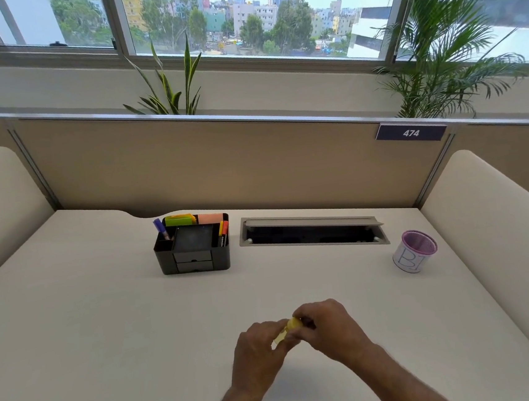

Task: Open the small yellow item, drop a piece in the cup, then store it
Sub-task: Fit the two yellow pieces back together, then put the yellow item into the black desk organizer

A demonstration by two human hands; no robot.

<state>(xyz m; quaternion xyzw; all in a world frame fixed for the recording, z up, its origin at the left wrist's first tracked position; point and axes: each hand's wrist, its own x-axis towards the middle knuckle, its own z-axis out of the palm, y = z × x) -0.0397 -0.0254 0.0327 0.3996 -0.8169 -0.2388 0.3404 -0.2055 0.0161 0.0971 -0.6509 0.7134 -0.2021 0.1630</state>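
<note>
Both hands are clamped on the yellow container [288, 331], held just above the desk [107, 328]: left hand [261, 351] grips the body, right hand [328, 326] the cap end. Its long axis runs lower-left to upper-right. The cup [415, 251] sits well off to your front-right, so the right hand is nearer.

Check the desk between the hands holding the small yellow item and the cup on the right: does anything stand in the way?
Nothing visible does. Both hands, left and right, hold the yellow item near the front of the desk. The cup stands farther back on the right, with only bare desk between. The black organizer sits off to the left.
</note>
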